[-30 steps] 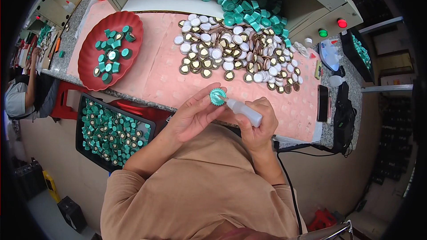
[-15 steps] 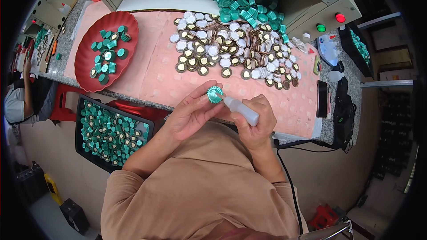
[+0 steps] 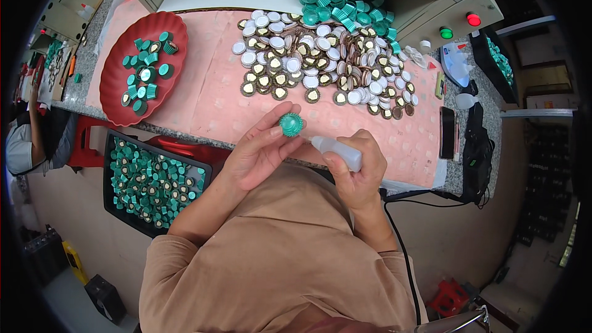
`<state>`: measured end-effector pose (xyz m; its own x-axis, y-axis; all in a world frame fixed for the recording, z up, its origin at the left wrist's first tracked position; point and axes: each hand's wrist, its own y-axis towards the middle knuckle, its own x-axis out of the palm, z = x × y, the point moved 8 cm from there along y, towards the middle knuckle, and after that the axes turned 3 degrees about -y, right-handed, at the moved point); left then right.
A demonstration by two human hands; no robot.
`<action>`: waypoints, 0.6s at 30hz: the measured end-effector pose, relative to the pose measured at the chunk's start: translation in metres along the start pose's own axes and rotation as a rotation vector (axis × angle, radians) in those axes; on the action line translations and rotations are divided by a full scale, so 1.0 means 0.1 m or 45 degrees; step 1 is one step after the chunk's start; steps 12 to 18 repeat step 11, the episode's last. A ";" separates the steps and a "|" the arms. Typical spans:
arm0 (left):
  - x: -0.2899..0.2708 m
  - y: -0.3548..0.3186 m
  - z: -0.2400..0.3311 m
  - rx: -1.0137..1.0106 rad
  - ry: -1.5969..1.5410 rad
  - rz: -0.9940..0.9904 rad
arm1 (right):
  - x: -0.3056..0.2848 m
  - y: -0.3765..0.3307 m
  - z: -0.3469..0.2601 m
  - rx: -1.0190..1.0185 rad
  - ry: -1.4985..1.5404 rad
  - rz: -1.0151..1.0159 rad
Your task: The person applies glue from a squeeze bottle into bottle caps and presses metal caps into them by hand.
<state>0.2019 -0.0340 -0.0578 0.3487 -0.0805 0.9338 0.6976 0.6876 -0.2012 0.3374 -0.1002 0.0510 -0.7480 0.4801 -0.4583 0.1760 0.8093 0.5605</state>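
Between the fingers and thumb of my left hand (image 3: 262, 151) is a small shiny green fluted cup (image 3: 291, 124). Its rounded inner or outer face points up; I cannot tell which. My right hand (image 3: 362, 169) grips a translucent white squeeze bottle (image 3: 338, 152), tilted so its thin nozzle points left, just below and beside the cup. The nozzle appears apart from the cup. Beyond both hands, a wide heap of round discs (image 3: 320, 61) covers the pink mat, some white-faced, others brown-rimmed with a cream patch. More green cups (image 3: 345, 9) spill from the cabinet behind the discs.
On the left stands a red scalloped dish (image 3: 111, 65) with several green pieces. Below it, a dark tray (image 3: 108, 200) is full of similar pieces. A phone (image 3: 446, 132), white bottle (image 3: 455, 68) and black bag (image 3: 476, 154) lie right. A co-worker's arm (image 3: 36, 126) shows far left.
My left hand and the cup have shifted slightly left and up, and the cup has turned. The bottle's nozzle has come away from the cup, with my right hand still around the bottle.
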 end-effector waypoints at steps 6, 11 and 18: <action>0.04 0.00 -0.10 -0.121 -0.182 -0.156 | 0.03 0.02 0.06 0.099 0.147 0.031; 0.03 0.00 -0.10 -0.122 -0.181 -0.139 | 0.06 0.01 0.09 0.116 0.170 0.019; 0.03 0.00 -0.10 -0.122 -0.181 -0.139 | 0.06 0.01 0.09 0.116 0.170 0.019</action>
